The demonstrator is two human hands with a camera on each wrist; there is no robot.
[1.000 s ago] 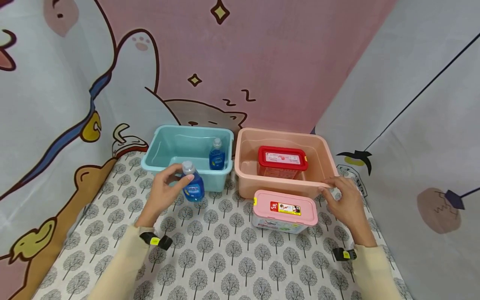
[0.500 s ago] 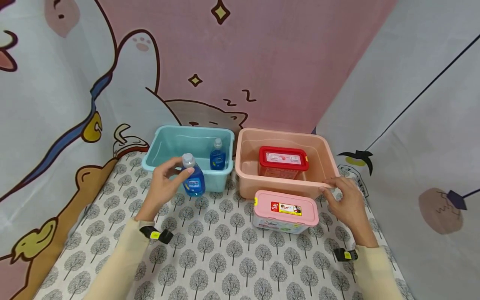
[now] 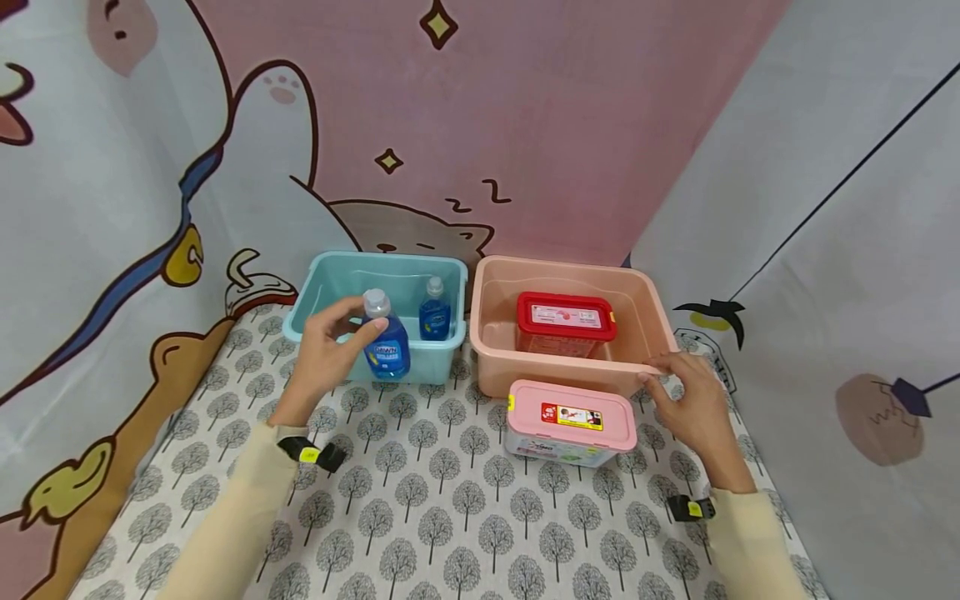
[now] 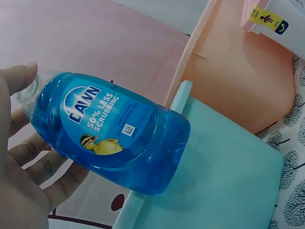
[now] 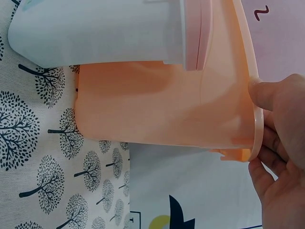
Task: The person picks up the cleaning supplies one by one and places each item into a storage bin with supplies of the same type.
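My left hand [image 3: 327,346] grips a blue bottle of dish soap [image 4: 109,129] near its neck, thumb on one side and fingers on the other. In the head view the bottle overlaps the front wall of the light-blue bin [image 3: 420,363]. A second dish soap bottle [image 3: 434,313] stands inside that bin at its right end. My right hand [image 3: 692,400] pinches the front right rim of the peach bin [image 5: 167,105] between thumb and fingers. In the peach bin sits a tub with a red lid [image 3: 566,317].
A white tub with a pink lid [image 3: 570,417] stands on the tree-print tablecloth [image 3: 465,517], close in front of the peach bin. The two bins stand side by side against a cartoon-print fabric backdrop [image 3: 510,117].
My left hand has raised the dish soap bottle and moved it forward toward the light-blue bin. The right hand keeps its place on the peach bin's rim.
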